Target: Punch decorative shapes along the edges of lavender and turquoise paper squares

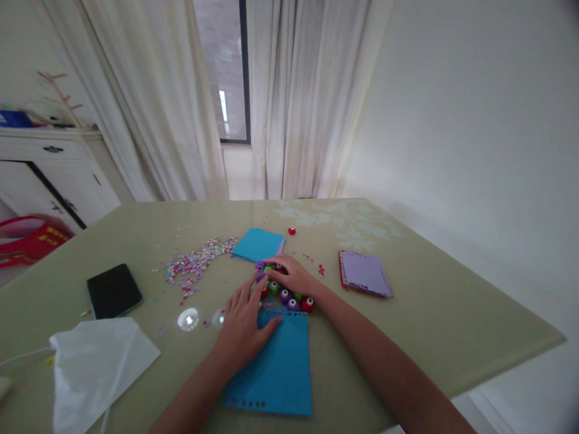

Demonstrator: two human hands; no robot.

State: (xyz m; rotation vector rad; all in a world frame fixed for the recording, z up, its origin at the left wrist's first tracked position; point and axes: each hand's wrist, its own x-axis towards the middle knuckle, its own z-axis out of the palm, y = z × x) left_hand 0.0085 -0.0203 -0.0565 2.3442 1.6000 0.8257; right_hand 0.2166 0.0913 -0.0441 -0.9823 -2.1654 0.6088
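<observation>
A tight cluster of small red, purple and green craft punches [284, 295] with white round tops sits at the far edge of a blue sheet of paper [284, 367]. Small holes run along the sheet's far and near edges. My left hand [244, 322] lies over the sheet's left part, fingers stretched out to the cluster's left side and thumb apart. From the right, my right hand [292, 274] reaches over the back of the cluster, its thumb and fingers around a green craft punch [268, 269]. The fingers partly hide several punches.
Confetti [194, 265] is scattered at left. Behind the punches lie a blue paper stack [259, 244] and a lone red punch [292, 230]. A purple-topped paper stack [365, 273] is at right. A black phone-like device [114, 291] and white cloth-like item [97, 367] lie left.
</observation>
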